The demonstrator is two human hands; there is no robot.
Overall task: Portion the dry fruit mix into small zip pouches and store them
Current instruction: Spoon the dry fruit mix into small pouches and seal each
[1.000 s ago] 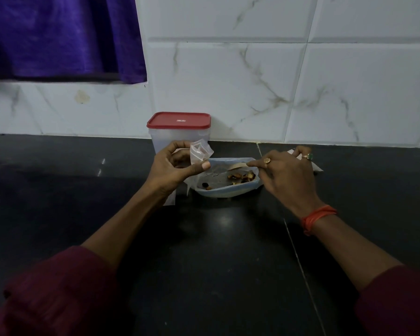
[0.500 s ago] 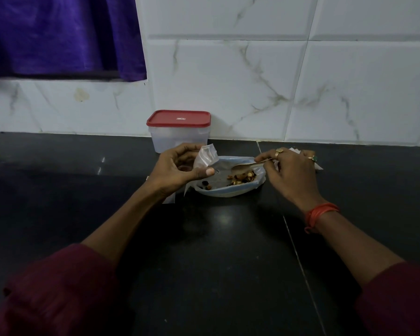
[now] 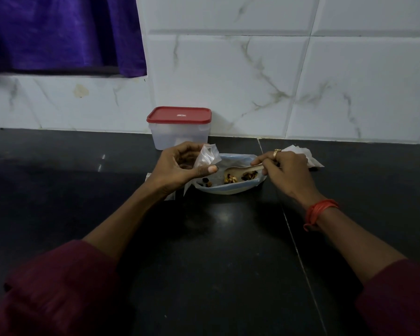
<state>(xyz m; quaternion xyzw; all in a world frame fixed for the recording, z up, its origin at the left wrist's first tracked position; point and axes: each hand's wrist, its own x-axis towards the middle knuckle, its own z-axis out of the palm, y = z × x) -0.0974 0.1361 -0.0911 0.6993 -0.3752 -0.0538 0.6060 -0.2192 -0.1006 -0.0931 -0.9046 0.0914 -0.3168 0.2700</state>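
We are midway through portioning. Just above the centre of the frame, our left hand pinches a small clear zip pouch between thumb and fingers, beside the left rim of the shallow bowl. Our right hand grips the handle of a pale spoon, whose scoop hangs over the bowl. Only a few scattered pieces of dry fruit mix lie in the bowl, so we judge that little is left to scoop. We cannot tell whether the held pouch has anything in it. Flat pouches lie behind our right hand and look unfilled. The red-lidded container stands closed against the wall above the bowl, and its contents are unclear. Filling, sealing and storing this pouch remain.
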